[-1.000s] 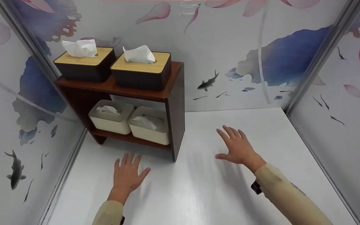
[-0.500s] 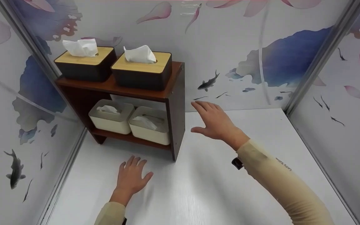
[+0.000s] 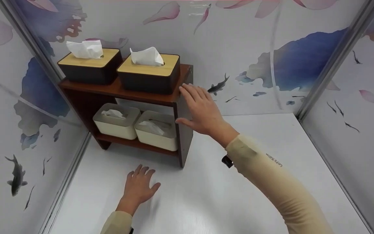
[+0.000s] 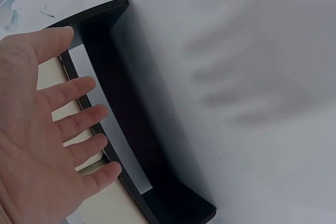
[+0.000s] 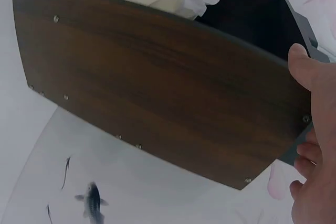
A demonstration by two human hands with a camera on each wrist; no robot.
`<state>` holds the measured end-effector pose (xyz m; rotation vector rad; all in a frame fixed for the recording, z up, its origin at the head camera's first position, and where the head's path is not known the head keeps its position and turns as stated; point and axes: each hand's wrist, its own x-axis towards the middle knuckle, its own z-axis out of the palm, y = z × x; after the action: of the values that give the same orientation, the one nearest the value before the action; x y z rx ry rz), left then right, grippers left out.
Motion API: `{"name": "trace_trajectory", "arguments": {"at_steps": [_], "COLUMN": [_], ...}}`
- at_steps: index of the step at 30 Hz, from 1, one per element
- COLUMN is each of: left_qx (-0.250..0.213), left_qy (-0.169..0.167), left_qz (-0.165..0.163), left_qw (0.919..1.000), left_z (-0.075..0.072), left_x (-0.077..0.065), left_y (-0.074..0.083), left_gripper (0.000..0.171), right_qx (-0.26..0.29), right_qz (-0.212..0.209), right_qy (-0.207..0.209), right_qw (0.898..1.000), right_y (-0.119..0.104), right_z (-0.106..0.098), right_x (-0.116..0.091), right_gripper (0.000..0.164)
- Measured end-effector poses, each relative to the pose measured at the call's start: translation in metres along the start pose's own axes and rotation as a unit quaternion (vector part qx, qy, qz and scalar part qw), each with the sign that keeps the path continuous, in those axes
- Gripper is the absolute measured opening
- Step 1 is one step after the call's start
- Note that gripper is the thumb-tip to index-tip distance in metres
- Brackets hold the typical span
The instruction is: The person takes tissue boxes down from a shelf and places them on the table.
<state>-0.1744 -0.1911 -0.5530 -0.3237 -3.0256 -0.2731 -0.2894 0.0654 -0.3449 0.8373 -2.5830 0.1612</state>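
Observation:
A dark reddish-brown wooden shelf (image 3: 141,97) stands at the back left, bearing two black tissue boxes (image 3: 148,80) with light wood lids on its top. Two cream tissue boxes (image 3: 156,139) sit on its lower board. My right hand (image 3: 203,112) is at the upper part of the shelf's right side panel (image 5: 157,82), fingers extended and thumb spread toward the front edge; whether it touches the wood I cannot tell. My left hand (image 3: 138,187) hovers over the white table in front of the shelf, fingers spread, holding nothing.
White table surface (image 3: 206,195) extends to the right of the shelf and in front of it. Walls (image 3: 239,39) printed with petals and fish enclose the back and both sides. Metal frame strips (image 3: 333,61) run along the corners.
My right hand has moved left and farther forward, from over the table to the shelf's right side. The left hand has shifted slightly right and toward me. Shelf and boxes stay put.

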Motion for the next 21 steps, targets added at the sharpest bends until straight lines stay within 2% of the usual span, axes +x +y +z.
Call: {"name": "trace_trajectory", "arguments": {"at_steps": [3,9,21], "left_qx": [-0.002,-0.004,-0.017], "left_qy": [-0.006,-0.012,-0.02], "left_qz": [-0.001,-0.005,-0.013], "left_qw": [1.0,0.9999,0.9996], "left_z": [0.0,0.002,0.004], "left_x": [-0.001,-0.003,-0.004], "left_y": [-0.001,-0.002,-0.003], "left_gripper": [0.049,0.048,0.047], "right_qx": [-0.004,-0.011,-0.002], "right_qz": [0.003,0.031,0.045], "right_qy": [0.005,-0.013,-0.001], "right_qw": [1.0,0.999,0.999], "right_y": [-0.007,-0.017,-0.02], "right_z": [0.003,0.008,0.015], "right_x": [0.006,0.013,0.015], "right_gripper": [0.093,0.092,0.086]}}
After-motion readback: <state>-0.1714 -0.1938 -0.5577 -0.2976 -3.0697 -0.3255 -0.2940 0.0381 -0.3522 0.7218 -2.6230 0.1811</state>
